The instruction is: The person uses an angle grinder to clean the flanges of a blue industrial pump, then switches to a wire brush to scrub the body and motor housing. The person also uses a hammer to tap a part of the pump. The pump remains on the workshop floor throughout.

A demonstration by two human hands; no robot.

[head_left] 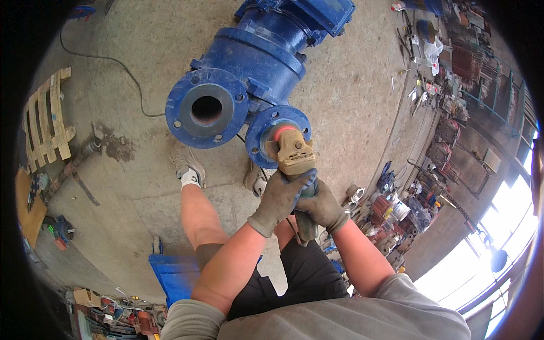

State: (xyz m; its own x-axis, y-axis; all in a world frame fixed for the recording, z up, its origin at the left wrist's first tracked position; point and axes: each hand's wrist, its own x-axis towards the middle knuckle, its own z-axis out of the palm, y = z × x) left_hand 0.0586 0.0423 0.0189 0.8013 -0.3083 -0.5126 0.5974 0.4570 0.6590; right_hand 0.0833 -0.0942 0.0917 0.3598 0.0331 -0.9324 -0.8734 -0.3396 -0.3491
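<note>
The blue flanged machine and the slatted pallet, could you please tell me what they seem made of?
Blue flanged machine: probably cast metal, painted; bare grey shows on its left flange. Slatted pallet: apparently unfinished wood, judging by its pale boards.

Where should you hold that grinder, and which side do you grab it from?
I'd take the grinder by its long, narrow handle, coming from the near end, one hand each side. The handle points away from the blue metal ring, where the wide head is, so fingers are likely safer further back. The left hand and right hand hold it from either side.
</note>
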